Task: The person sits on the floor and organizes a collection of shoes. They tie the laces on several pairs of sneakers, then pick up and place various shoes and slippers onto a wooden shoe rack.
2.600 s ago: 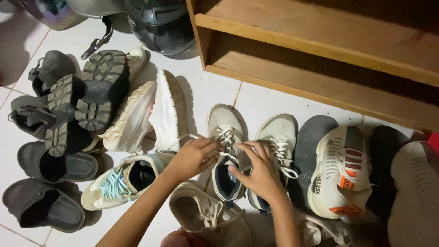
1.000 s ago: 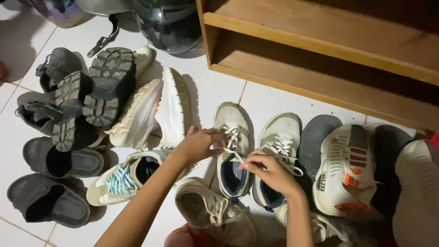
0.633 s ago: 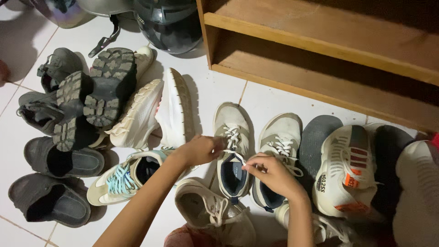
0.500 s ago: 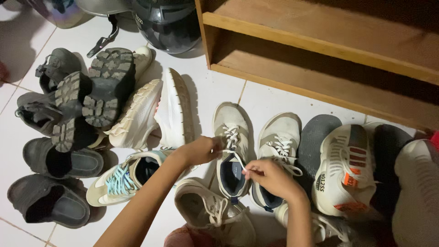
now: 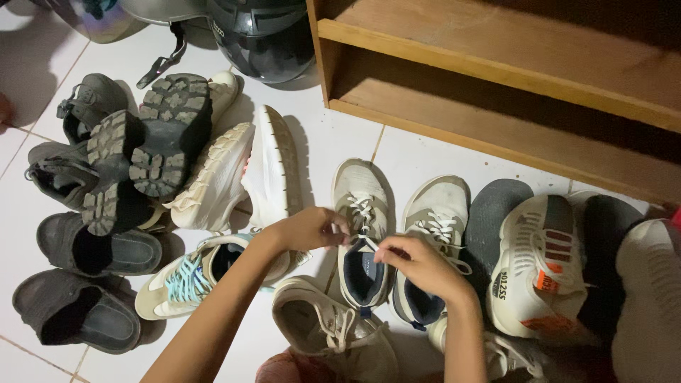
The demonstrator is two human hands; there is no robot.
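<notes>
So the beige sneaker [image 5: 362, 213] sits about dead centre of the floor tiles [image 5: 418, 159], toe at 12 o'clock toward the wooden shoe rack [image 5: 496, 64], heel at 6 toward the person; its long axis runs pretty much straight up and down the view; the white lace [image 5: 363, 237] crosses just over the tongue, and both hands are on it; left hand [image 5: 308, 228] comes in from 9 o'clock, fingers pinched narrow on one end; right hand [image 5: 422, 266] sits at roughly 4 o'clock from the knot area, fingers curled tight around the other end; both look about equally near, the lace lies right between them; its twin sneaker [image 5: 434, 213] is just beside at 3 o'clock; black chunky boots [image 5: 142, 142] piled at 10; a dark helmet [image 5: 262, 35] up at 11.
</notes>
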